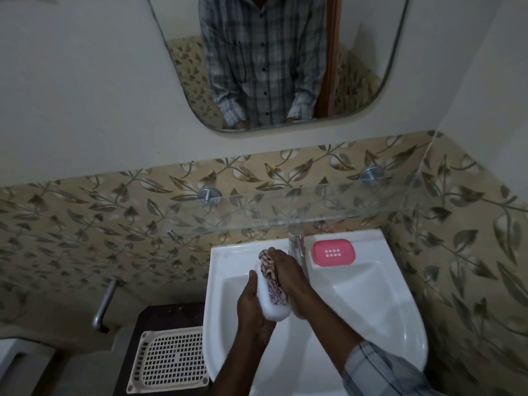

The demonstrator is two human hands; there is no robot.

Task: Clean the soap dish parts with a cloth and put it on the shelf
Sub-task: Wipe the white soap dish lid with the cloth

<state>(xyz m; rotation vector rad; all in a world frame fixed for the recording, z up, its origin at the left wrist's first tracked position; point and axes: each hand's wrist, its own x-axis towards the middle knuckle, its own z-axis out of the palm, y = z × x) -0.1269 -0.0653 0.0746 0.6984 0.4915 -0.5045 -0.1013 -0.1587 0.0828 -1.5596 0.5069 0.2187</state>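
Over the white sink (380,304) my left hand (251,304) grips a white oblong soap dish part (271,308) from the left side. My right hand (288,272) presses a patterned pink and white cloth (270,270) down into that part. The pink soap dish part (333,252), with small drain holes in its middle, lies on the sink's back rim at the right. A glass shelf (285,210) on two metal pegs runs along the tiled wall above the sink.
A chrome tap (297,247) stands between my hands and the pink part. A cream perforated basket (171,358) sits on a dark stand left of the sink. A metal bar (104,304) juts from the wall at left. A mirror (271,61) hangs above.
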